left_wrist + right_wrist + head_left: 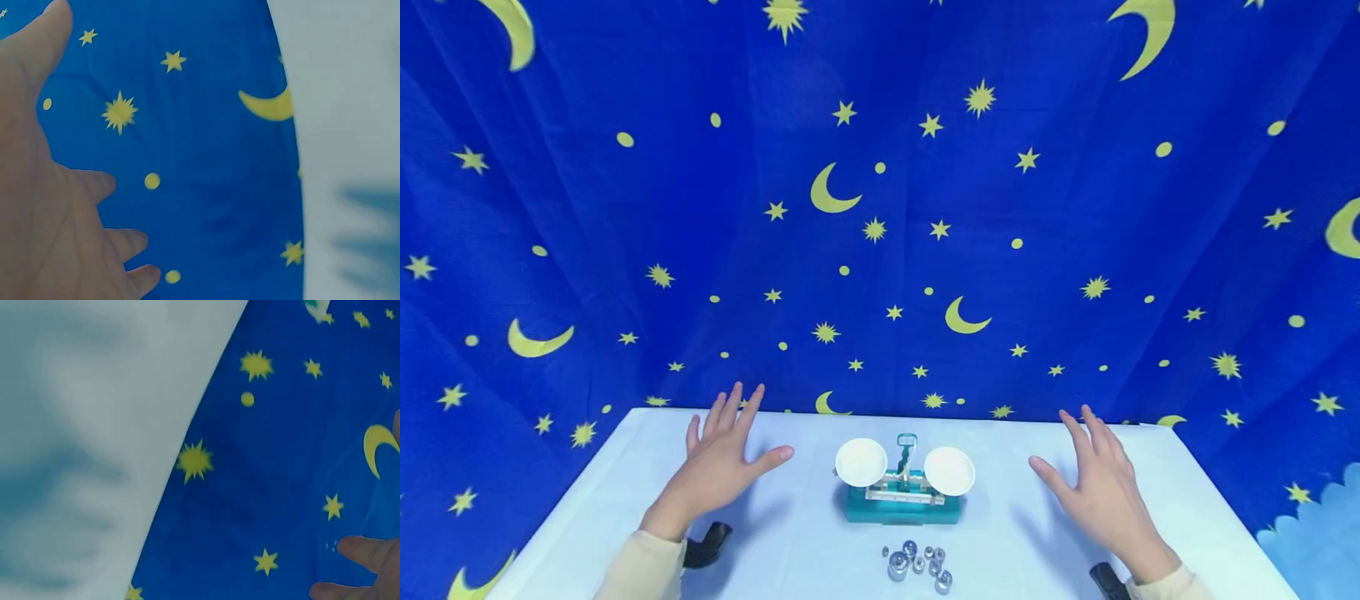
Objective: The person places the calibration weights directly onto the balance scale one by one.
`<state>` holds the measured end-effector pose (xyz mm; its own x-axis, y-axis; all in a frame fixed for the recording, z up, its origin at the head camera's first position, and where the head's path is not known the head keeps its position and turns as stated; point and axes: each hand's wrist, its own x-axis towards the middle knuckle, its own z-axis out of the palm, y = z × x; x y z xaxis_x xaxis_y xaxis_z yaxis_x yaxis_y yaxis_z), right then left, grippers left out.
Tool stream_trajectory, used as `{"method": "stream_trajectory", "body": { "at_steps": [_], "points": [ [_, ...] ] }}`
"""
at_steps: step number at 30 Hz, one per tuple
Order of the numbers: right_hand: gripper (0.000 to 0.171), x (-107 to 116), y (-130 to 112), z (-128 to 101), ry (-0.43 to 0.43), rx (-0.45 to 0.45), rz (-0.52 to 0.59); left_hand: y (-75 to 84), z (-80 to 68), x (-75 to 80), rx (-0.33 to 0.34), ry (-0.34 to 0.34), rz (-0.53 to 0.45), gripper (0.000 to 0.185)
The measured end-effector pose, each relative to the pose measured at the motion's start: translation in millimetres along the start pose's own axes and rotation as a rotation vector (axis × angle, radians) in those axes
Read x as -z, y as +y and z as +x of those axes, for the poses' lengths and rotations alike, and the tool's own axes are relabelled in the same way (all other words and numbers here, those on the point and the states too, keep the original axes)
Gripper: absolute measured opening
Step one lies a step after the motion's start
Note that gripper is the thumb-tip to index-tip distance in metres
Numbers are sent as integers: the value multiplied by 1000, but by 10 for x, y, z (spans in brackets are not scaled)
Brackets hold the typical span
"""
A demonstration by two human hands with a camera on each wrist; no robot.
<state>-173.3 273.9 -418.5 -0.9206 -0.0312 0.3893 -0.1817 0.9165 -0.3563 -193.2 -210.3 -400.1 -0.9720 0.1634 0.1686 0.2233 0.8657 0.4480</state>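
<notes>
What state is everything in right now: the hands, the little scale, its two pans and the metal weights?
left hand: open, fingers spread, holding nothing
right hand: open, fingers spread, holding nothing
balance scale: upright on the white table, between the hands, untouched
left pan: empty
right pan: empty
metal weights: loose cluster on the table in front of the scale, none on a pan
</notes>
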Motion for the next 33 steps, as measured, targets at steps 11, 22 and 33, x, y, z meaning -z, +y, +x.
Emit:
{"method": "stream_trajectory", "body": {
  "at_steps": [11, 22, 33],
  "points": [
    [72, -185, -241, -183, 33, 55, 89, 124, -45, -391, -4, -33, -132, 95],
    [58, -373, -450, -349, 87, 59, 180, 206, -25, -653, 12, -91, -203, 97],
    [52, -488, -624, -459, 62, -10, 170, 326, -19, -865, -10, -116, -277, 96]
  ]
}}
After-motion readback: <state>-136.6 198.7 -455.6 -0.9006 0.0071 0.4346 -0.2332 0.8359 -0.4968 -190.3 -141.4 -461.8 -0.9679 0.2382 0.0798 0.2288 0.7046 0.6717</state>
